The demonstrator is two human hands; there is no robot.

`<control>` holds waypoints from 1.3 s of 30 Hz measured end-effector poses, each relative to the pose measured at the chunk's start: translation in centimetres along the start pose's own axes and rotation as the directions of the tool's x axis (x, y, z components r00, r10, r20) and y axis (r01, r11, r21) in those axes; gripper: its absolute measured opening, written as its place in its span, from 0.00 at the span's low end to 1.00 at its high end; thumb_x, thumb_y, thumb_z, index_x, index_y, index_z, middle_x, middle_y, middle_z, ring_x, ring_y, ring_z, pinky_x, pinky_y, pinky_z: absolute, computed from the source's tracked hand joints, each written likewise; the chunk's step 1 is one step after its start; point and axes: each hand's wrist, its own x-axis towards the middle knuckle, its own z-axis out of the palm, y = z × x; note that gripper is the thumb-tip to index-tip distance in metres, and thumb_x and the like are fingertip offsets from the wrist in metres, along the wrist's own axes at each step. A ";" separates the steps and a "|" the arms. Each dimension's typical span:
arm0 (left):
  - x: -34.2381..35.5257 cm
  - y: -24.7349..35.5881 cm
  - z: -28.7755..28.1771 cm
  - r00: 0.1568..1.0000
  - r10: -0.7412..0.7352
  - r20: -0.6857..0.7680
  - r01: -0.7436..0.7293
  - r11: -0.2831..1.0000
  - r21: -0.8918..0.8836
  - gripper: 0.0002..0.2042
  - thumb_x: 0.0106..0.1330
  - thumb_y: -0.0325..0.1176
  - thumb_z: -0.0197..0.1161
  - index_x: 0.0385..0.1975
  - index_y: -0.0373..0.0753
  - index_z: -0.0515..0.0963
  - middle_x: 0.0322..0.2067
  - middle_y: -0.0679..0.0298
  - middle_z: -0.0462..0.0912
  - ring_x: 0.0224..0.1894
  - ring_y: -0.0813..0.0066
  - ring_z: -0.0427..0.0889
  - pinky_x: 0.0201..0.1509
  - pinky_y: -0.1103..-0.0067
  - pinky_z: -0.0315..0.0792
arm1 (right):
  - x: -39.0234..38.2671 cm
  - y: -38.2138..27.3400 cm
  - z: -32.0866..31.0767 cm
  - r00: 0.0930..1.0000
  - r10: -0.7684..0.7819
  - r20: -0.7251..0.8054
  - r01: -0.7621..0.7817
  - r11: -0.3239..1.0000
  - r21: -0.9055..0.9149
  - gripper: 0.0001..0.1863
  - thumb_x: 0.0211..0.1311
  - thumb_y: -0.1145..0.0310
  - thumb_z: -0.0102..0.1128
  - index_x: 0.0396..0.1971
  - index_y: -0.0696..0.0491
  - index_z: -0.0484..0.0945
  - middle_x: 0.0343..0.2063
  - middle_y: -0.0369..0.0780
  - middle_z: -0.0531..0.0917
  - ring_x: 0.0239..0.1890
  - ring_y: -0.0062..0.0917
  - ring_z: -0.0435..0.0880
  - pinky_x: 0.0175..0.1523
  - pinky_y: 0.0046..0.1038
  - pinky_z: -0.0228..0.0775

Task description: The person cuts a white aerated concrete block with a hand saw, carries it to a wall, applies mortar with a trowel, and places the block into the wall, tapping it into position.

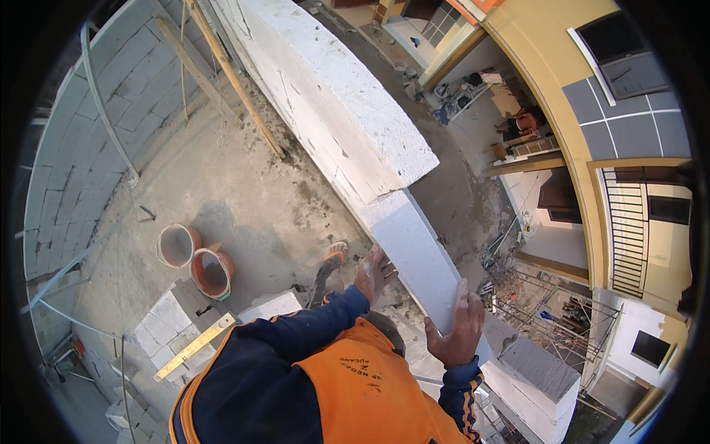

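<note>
A pale lightweight concrete block (418, 255) lies on top of the wall, end to end with the higher white wall blocks (347, 81). My left hand (376, 275) rests against the block's near left side, fingers stretched out and touching its edge. Across the block's near right end, my right hand (456, 325) grips it, with the thumb on the near edge and the fingers toward the far edge. Beyond the right wrist, another grey-white block (543, 370) forms part of the wall. My orange and navy clothing hides some of the wall below.
Two orange buckets (211, 272) stand on the concrete floor at left, near stacked blocks (164, 325) and a yellow spirit level (194, 346). A wooden pole (237, 81) leans at upper left. Beyond the wall are scaffolding (566, 314), rubble and a bent-over person (523, 124).
</note>
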 end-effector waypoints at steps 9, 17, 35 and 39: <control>2.0 0.8 -1.3 0.999 0.035 -0.007 -0.035 0.999 -0.023 0.40 0.72 0.65 0.49 0.76 0.46 0.53 0.73 0.59 0.60 0.73 0.61 0.61 0.73 0.58 0.57 | 0.2 0.0 0.4 0.997 -0.041 0.064 0.049 0.990 -0.132 0.51 0.44 0.62 0.70 0.68 0.69 0.58 0.55 0.63 0.71 0.55 0.58 0.73 0.59 0.54 0.66; 1.8 0.5 -0.7 1.000 -0.009 0.010 0.010 0.997 -0.077 0.40 0.71 0.61 0.57 0.74 0.44 0.53 0.68 0.60 0.65 0.67 0.63 0.67 0.71 0.64 0.62 | 0.6 -0.5 0.7 0.997 -0.006 0.074 0.018 0.988 -0.154 0.53 0.43 0.60 0.74 0.69 0.67 0.58 0.52 0.60 0.73 0.53 0.56 0.75 0.57 0.52 0.69; -7.4 5.2 -3.6 0.979 0.093 0.181 -0.096 0.995 0.009 0.33 0.74 0.59 0.43 0.70 0.40 0.62 0.68 0.59 0.68 0.66 0.60 0.70 0.68 0.62 0.69 | -9.7 -3.6 -0.1 0.971 0.231 -0.056 -0.190 0.896 0.401 0.47 0.34 0.57 0.81 0.57 0.62 0.72 0.44 0.54 0.82 0.43 0.49 0.85 0.48 0.40 0.79; -11.2 4.5 -0.7 0.945 0.115 0.307 -0.252 0.854 0.456 0.34 0.73 0.60 0.45 0.70 0.40 0.61 0.65 0.58 0.70 0.65 0.59 0.71 0.67 0.60 0.70 | -17.5 0.1 2.8 0.907 0.421 0.009 -0.329 0.696 0.638 0.46 0.32 0.60 0.79 0.57 0.61 0.70 0.42 0.53 0.81 0.43 0.49 0.83 0.49 0.39 0.77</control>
